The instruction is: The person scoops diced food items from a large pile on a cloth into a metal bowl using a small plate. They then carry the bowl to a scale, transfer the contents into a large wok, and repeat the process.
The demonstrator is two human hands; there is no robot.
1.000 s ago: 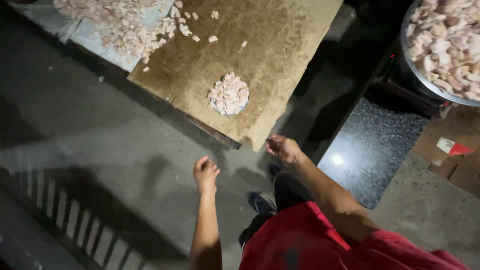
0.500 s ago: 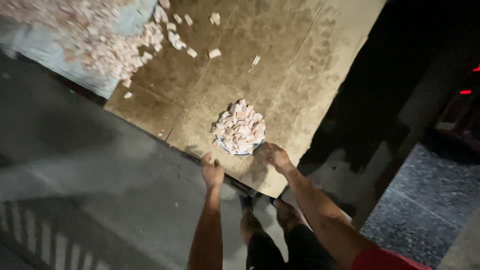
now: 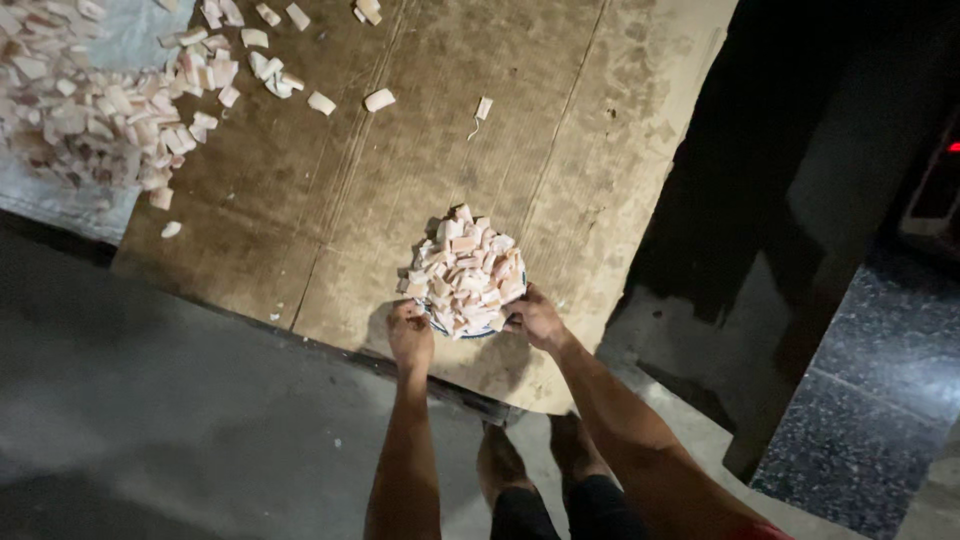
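Heaping the bowl (image 3: 470, 328) — pale pinkish cut chunks (image 3: 465, 270).

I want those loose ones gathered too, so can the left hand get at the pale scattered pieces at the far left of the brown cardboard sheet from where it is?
Probably not without shifting: the left hand grips the heaped dish, and the scattered pieces lie far across the cardboard.

One heaped bowl (image 3: 465, 280), two hands, one cardboard sheet (image 3: 420, 170), two bare feet

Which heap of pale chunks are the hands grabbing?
The heap piled in the round blue-rimmed dish, gripped by the left hand and right hand; the loose scattered heap lies far off, untouched.
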